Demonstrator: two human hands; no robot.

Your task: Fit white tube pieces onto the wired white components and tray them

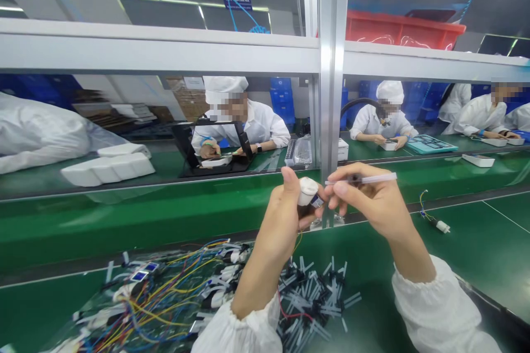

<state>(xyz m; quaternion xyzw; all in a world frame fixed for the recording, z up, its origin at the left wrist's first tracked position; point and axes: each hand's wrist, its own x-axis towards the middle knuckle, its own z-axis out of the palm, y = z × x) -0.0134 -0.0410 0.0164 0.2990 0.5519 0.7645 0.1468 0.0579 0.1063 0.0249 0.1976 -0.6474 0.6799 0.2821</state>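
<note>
My left hand (279, 218) is closed around a small motor-like part with a white round cap (308, 190) and a dark body, held upright above the bench. A thin wire hangs below that hand. Between the thumb and fingers of my right hand (379, 198) is a translucent plastic tube (380, 177) with a dark fitting on it, lying nearly level. The tube's left end is close to the white cap; whether they touch, I cannot tell. Under my hands lies a pile of short clear tubes with black fittings (317, 300).
Several wired white-and-black parts (165, 300) lie tangled on the left of the green bench. One wired part (441, 225) rests at right. A metal post (330, 121) stands beyond my hands, under a shelf (165, 49). Co-workers sit opposite; a black frame (188, 149) stands there.
</note>
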